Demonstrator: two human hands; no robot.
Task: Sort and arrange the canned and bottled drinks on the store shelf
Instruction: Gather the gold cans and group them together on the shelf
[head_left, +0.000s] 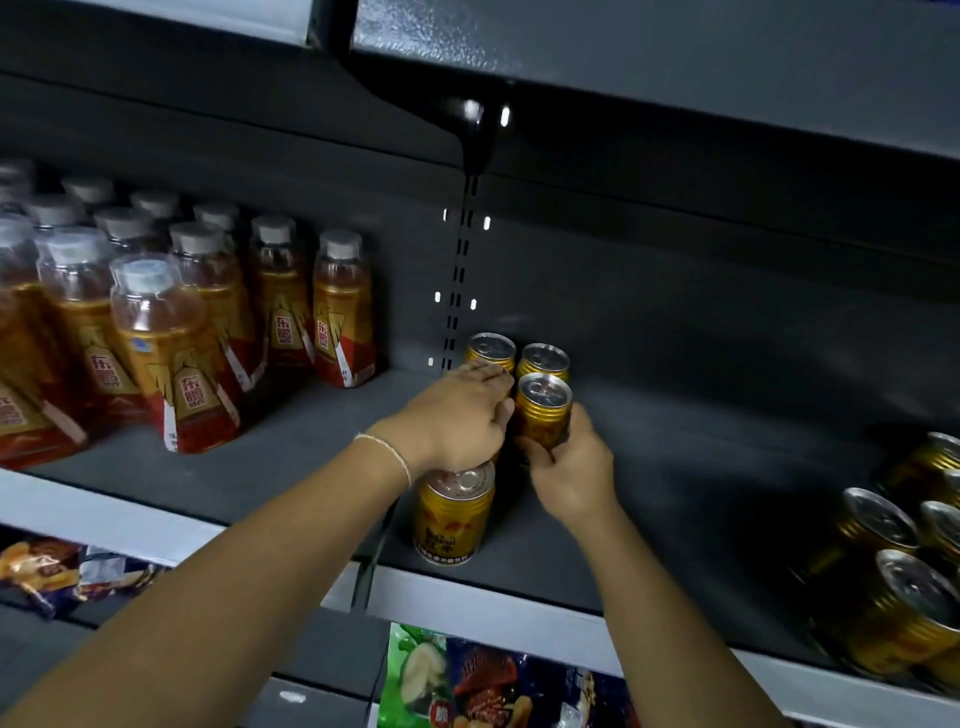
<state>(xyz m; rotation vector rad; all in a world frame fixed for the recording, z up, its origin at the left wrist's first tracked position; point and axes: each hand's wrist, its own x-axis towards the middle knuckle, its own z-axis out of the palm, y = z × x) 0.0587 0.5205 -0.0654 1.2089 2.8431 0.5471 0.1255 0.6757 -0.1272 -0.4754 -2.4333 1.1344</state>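
Right hand: gripped gold can low; left hand: hold unclear
gold can: seemed rigid, slick; best taken mid-wall

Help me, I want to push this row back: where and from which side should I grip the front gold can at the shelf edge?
Probably grip the front gold can round its mid side wall, fingers coming from the open front of the shelf: it stands upright, the left hand hangs over its top, and more cans stand close behind.
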